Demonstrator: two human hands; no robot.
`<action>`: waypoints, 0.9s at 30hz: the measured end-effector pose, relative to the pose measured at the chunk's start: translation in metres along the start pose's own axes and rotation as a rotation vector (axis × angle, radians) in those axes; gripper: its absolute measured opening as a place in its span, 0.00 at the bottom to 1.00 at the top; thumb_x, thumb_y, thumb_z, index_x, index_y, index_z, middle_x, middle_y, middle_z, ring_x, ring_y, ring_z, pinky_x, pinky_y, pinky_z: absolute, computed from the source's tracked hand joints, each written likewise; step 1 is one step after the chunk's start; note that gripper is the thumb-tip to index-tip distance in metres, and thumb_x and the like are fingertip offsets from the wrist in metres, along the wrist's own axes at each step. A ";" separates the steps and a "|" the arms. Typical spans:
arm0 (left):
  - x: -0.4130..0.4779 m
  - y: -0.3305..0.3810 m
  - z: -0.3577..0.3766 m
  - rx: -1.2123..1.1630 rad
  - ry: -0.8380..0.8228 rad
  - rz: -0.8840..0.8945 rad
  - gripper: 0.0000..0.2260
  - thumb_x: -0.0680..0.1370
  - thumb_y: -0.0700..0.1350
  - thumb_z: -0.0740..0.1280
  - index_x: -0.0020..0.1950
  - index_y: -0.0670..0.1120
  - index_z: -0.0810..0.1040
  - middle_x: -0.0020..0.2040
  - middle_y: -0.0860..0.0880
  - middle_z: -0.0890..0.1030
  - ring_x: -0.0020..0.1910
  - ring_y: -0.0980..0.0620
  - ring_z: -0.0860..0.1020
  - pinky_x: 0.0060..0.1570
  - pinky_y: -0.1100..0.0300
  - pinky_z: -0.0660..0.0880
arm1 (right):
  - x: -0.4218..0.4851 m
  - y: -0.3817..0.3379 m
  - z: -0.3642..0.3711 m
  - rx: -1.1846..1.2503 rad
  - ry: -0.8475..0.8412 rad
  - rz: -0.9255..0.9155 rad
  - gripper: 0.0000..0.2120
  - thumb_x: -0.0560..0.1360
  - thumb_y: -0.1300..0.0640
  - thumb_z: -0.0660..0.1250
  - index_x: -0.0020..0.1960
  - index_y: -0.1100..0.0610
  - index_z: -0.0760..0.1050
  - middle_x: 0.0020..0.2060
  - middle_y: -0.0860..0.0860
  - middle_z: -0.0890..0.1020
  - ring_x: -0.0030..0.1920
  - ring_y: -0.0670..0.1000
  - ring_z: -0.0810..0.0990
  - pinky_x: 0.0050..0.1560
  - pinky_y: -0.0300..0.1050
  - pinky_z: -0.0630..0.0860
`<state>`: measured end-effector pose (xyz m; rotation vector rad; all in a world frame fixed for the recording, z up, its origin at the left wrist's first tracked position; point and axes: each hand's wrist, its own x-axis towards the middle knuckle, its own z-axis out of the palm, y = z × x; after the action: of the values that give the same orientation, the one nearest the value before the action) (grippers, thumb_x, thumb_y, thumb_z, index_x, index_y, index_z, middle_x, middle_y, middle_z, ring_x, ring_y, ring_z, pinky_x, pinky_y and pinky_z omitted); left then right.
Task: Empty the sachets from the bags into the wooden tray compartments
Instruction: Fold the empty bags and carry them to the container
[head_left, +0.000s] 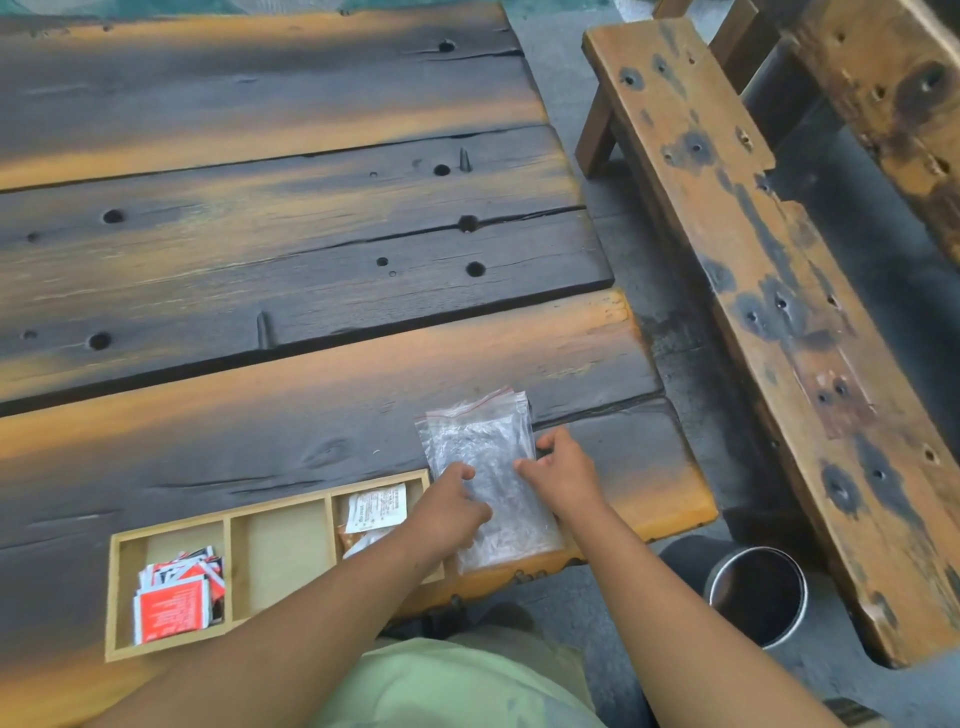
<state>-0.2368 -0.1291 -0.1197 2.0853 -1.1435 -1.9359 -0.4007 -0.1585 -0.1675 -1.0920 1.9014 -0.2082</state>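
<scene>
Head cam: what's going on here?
A person at a wooden table has the left hand on a flattened stack of clear zip bags, the right hand pinching its edge, just right of the wooden tray. Its left compartment holds red sachets, the right white sachets; the middle compartment is bare.

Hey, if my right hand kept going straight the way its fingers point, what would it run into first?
The bags. Your right hand points forward and left, and its fingers already seem to grip their right edge. Past them, only table shows.
</scene>
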 end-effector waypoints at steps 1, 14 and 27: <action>0.000 0.000 0.000 -0.013 -0.004 0.000 0.23 0.78 0.40 0.66 0.71 0.49 0.65 0.50 0.49 0.75 0.48 0.48 0.80 0.53 0.47 0.80 | 0.000 0.000 0.002 -0.018 -0.003 0.000 0.14 0.72 0.52 0.73 0.50 0.55 0.71 0.40 0.50 0.79 0.44 0.54 0.79 0.44 0.47 0.73; -0.026 -0.003 -0.027 -0.110 -0.028 0.163 0.19 0.78 0.39 0.69 0.67 0.48 0.70 0.52 0.48 0.74 0.53 0.46 0.79 0.52 0.49 0.79 | -0.045 -0.007 -0.032 0.078 0.107 -0.132 0.14 0.74 0.61 0.68 0.34 0.54 0.67 0.30 0.48 0.70 0.33 0.49 0.68 0.35 0.46 0.63; -0.091 -0.015 -0.056 -0.447 -0.204 0.329 0.16 0.77 0.47 0.73 0.61 0.49 0.71 0.55 0.51 0.78 0.49 0.54 0.81 0.44 0.54 0.79 | -0.191 -0.054 -0.056 0.410 0.201 -0.227 0.12 0.75 0.60 0.69 0.49 0.70 0.74 0.44 0.63 0.85 0.44 0.58 0.84 0.50 0.57 0.80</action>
<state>-0.1733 -0.0916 -0.0411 1.4100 -0.9020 -2.0354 -0.3732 -0.0611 0.0119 -1.0279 1.7950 -0.8244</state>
